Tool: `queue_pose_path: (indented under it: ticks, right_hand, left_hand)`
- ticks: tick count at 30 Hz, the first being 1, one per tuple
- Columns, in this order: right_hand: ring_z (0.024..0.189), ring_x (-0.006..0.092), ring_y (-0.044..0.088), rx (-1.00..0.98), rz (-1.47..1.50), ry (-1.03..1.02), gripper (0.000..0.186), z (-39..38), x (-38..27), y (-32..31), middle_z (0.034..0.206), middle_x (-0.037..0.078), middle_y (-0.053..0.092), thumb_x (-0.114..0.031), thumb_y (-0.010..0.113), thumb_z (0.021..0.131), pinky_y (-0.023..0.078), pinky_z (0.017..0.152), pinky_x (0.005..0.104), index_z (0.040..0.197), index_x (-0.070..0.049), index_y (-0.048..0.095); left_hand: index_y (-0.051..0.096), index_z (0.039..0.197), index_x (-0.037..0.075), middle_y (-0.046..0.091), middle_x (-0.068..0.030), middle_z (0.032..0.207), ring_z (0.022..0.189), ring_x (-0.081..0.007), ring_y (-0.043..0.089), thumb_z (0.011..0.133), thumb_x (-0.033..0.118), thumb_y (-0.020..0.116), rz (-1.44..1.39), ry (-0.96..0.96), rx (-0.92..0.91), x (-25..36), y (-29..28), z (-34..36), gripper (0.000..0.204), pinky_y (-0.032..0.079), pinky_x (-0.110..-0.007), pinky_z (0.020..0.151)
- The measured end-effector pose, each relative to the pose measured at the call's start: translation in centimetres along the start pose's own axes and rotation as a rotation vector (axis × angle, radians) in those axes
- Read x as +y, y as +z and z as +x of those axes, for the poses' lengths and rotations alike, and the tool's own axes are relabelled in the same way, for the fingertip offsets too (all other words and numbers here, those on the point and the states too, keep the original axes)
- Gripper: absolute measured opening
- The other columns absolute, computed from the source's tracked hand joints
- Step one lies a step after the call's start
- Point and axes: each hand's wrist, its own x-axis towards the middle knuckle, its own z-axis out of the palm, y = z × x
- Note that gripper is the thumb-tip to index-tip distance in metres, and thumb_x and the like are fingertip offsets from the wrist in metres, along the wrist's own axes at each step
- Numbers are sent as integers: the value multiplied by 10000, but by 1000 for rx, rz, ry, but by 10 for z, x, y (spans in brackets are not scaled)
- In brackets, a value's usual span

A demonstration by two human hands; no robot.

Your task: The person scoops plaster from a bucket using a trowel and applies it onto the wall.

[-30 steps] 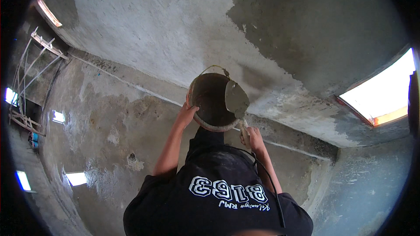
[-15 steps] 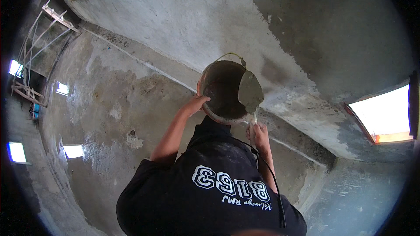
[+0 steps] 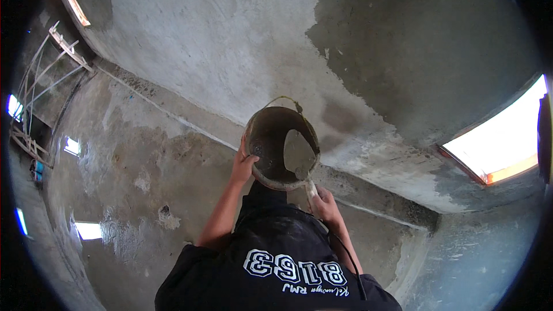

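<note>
**First inspector:** Head view. Your left hand is clamped on the near-left rim of the bucket, thumb over the edge. Where is your bucket?

**Second inspector:** Held out ahead of your chest, its mouth turned toward you, the bail arched above it.

**First inspector:** And your right hand?

**Second inspector:** Closed round the trowel by its handle. Your grey blade sits at the right of the bucket's mouth; contact with the inside cannot be told. Beyond stands a wall with a dark patch.
</note>
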Motion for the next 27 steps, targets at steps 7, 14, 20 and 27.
queue_pose_path:
  ticks: [7, 14, 20, 27]
  right_hand:
    - [565, 142, 473, -201, 427, -19, 418, 39, -24, 5, 713, 53, 501, -429, 368, 995, 387, 503, 275, 1054, -34, 493]
    - [499, 129, 379, -371, 1136, 80, 432, 82, -67, -11, 690, 44, 416, -463, 456, 939, 332, 376, 234, 1105, -66, 488]
    - [483, 122, 395, -204, 824, 37, 451, 95, -66, -23, 673, 40, 430, -490, 422, 939, 341, 382, 244, 1045, -58, 497]
    - [548, 124, 458, -44, 501, -236, 432, 103, -67, -22, 736, 44, 498, -426, 473, 960, 369, 465, 266, 1078, -12, 509]
  left_hand:
    - [269, 1457, 39, 486, -120, 1313, 1182, -222, 467, 684, -8, 500, 131, -153, 66, -13, -42, 14, 808, 354, -323, 1010]
    - [370, 1401, 20, 543, -88, 1215, 1102, -185, 512, 686, -20, 499, 34, -218, 176, -33, -49, 13, 728, 425, -292, 907]
    - [420, 1359, 17, 562, -68, 1150, 1026, -180, 539, 701, -24, 503, 39, -269, 241, -35, -50, 23, 664, 442, -289, 870]
    - [496, 1263, 7, 578, -84, 1158, 1032, -212, 553, 765, 131, 555, 56, -159, 164, -21, -44, 49, 516, 422, -361, 922]
